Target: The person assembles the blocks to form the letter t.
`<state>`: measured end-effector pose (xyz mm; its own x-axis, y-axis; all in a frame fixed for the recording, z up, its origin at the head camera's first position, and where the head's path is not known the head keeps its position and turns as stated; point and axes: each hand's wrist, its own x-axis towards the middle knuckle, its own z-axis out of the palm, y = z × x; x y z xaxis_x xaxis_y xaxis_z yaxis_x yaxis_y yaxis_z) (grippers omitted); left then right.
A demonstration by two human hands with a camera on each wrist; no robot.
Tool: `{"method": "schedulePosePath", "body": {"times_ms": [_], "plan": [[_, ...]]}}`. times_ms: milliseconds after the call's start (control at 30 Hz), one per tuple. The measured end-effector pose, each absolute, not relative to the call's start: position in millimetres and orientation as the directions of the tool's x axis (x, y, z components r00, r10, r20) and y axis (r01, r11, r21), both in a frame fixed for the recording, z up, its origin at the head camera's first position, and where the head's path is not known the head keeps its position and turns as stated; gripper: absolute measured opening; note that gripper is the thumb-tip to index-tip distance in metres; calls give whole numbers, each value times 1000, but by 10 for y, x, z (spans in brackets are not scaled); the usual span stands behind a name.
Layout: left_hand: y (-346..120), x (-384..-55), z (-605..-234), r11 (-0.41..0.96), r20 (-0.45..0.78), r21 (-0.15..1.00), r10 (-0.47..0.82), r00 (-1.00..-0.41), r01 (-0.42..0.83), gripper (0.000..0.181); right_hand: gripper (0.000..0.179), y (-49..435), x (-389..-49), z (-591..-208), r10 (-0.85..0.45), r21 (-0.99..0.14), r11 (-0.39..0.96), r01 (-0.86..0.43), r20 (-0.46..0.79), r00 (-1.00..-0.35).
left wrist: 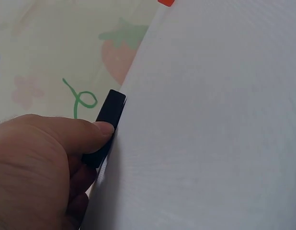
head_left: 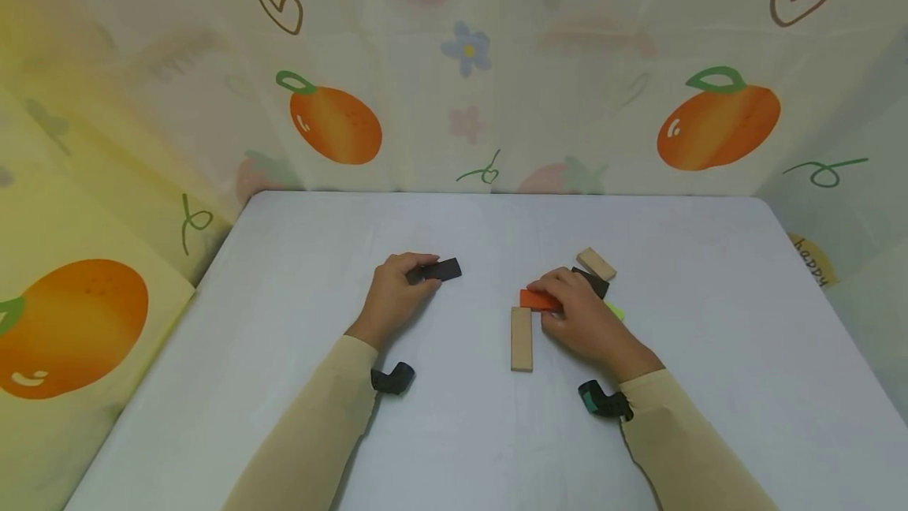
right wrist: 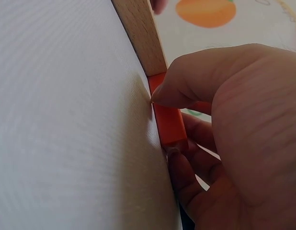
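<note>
My left hand [head_left: 393,294] pinches a small black block [head_left: 447,269] between thumb and fingers. The left wrist view shows the thumb across the long face of this black block [left wrist: 113,106]. Over to the right, my right hand [head_left: 585,318] grips an orange-red block [head_left: 535,300] lying crosswise at the far end of a plain wooden block [head_left: 521,341]. In the right wrist view the orange-red block [right wrist: 172,127] meets the end of the wooden block [right wrist: 141,33], with thumb and fingertips at its sides.
Beyond my right hand lie a second black block [head_left: 597,284] and another wooden block [head_left: 597,263], both slanted. A yellow-green block [head_left: 615,311] peeks out from behind that hand. The white table [head_left: 454,432] ends at a patterned cloth backdrop [head_left: 411,101].
</note>
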<state>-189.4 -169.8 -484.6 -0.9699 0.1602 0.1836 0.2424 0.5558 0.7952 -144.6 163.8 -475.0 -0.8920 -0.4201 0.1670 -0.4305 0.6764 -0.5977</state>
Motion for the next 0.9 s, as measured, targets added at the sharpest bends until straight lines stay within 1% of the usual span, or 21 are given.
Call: {"method": "schedulePosePath", "body": {"times_ms": [433,700,900], "plan": [[-1671,-1860,-4834,529,192,809,173,-966,256,39,41,1640,-1450,-4748,-418,-601,677,-425,161,-894],[-1603,-1837,-4831,519,182,813,205,-962,264,34,41,1647,-1447,-4746,-416,-600,680,-422,159,-896],[-1548,-1798,-4825,522,209,798,231,-950,302,32,41,1650,-1447,-4755,-418,-598,680,-425,160,-894]]}}
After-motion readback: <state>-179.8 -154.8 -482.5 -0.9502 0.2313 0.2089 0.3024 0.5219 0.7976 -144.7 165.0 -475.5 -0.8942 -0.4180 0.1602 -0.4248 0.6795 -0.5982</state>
